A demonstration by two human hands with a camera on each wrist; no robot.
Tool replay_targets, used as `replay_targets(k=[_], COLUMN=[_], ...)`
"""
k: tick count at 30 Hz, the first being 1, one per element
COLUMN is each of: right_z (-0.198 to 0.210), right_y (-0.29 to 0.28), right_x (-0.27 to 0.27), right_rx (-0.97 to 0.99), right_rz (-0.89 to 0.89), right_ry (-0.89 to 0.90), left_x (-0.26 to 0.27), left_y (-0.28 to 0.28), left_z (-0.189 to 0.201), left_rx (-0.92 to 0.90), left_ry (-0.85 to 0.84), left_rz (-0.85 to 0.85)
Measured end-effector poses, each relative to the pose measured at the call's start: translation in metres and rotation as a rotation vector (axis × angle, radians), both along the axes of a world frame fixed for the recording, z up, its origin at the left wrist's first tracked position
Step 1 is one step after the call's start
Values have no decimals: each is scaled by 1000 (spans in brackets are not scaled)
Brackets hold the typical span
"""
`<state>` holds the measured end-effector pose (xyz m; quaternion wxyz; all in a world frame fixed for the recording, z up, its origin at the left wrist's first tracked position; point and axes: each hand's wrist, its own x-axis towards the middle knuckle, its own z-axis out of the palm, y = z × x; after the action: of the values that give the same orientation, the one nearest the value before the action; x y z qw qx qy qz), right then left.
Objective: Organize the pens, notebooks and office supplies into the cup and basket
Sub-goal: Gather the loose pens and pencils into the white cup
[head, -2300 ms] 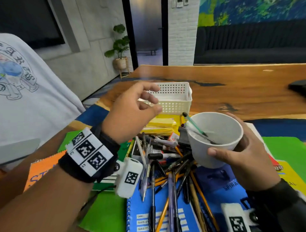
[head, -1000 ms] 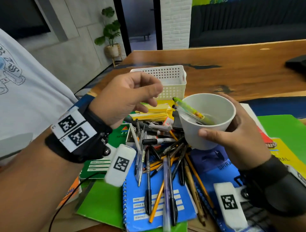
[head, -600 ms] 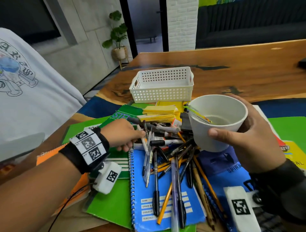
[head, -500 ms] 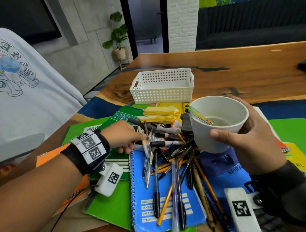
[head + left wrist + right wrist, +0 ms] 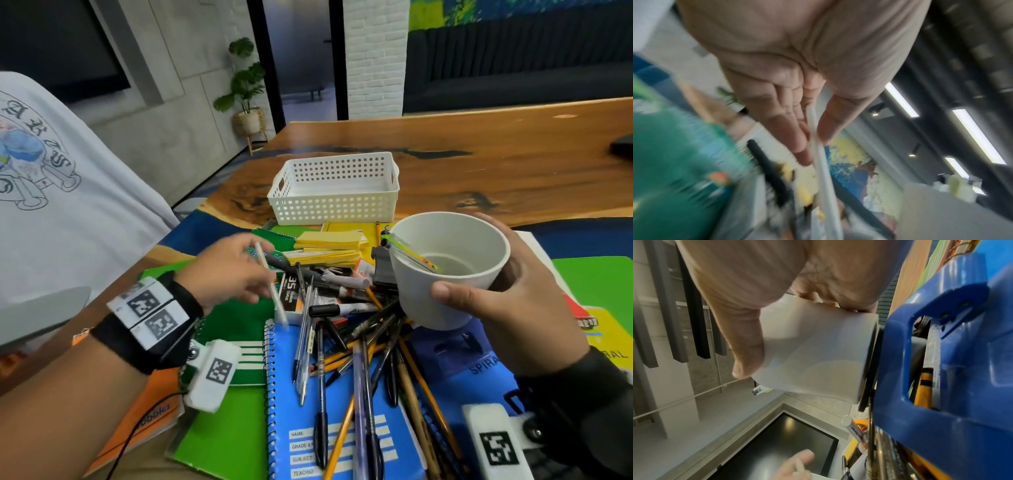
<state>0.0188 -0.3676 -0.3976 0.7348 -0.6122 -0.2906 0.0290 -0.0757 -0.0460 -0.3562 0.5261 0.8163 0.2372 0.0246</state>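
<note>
The left hand (image 5: 228,270) pinches a slim white plastic pen (image 5: 272,284) above the pen pile (image 5: 346,329). The right hand (image 5: 513,294) grips a round white cup (image 5: 445,270), tilted, holding a green-yellow pen (image 5: 409,253).

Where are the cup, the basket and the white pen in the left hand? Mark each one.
cup (image 5: 442,291): head view, front of its outer wall.
basket (image 5: 332,202): head view, near perforated side wall.
white pen (image 5: 272,286): head view, middle of its barrel.

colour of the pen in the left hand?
White: the pen pinched by the left hand is plain white, clearest in the head view.
</note>
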Motion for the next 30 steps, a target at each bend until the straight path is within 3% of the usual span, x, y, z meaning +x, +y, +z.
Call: replay_targets(k=[5,8,13,16,19,21,30], right_z=[-2,-2,-1,1,0,-1,1], right_y=[0,-1,-2,-5,-5,-3,-4], right_x=[1,1,1,2,3,3,-1], right_rx=[3,-3,-21,-29,-32,-31,-15], right_rz=[10,9,-6,-18,-30,-24,-3], right_ry=[29,27,57,52,37,35,15], left_x=[-5,-2,9,5,4,2,-1], left_y=[-52,-85,-99,-83,-60,-51,-48], left_z=[69,86,65,53,28,6,-17], left_rx=[-183,-96,564,528,695,710,568], left_ry=[-667,-804,-536,-470,28,287,423], left_rz=[-37,-135,-308,-184,-301,-399,-358])
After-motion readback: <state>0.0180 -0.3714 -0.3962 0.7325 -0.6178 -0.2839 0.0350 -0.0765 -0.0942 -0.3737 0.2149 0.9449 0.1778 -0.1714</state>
